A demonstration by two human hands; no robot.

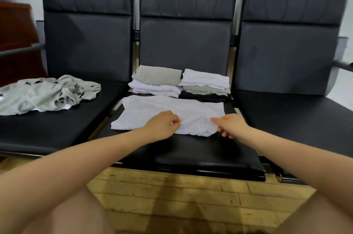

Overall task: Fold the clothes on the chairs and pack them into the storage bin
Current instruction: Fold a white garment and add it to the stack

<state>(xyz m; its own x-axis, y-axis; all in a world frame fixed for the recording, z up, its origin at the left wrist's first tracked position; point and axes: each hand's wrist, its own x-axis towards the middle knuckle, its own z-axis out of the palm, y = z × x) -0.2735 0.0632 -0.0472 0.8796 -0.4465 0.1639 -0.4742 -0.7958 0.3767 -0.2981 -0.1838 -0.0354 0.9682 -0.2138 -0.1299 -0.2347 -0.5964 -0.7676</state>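
Observation:
A white garment (152, 111) lies spread flat across the middle chair seat (200, 153). My left hand (162, 125) pinches its near edge at the centre. My right hand (229, 125) grips the bunched fabric at the garment's right near corner. Behind it stand two folded stacks: a left stack (155, 81) with a grey piece on white ones, and a right stack (206, 82) with white on grey. An unfolded grey heap (44, 94) rests on the left chair seat. No storage bin is in view.
Three black padded chairs stand in a row against a pale wall; the right chair seat (296, 117) holds nothing. A brown wooden piece (17, 39) stands at far left. Wooden plank floor (172, 195) lies below, with my knees at the bottom edge.

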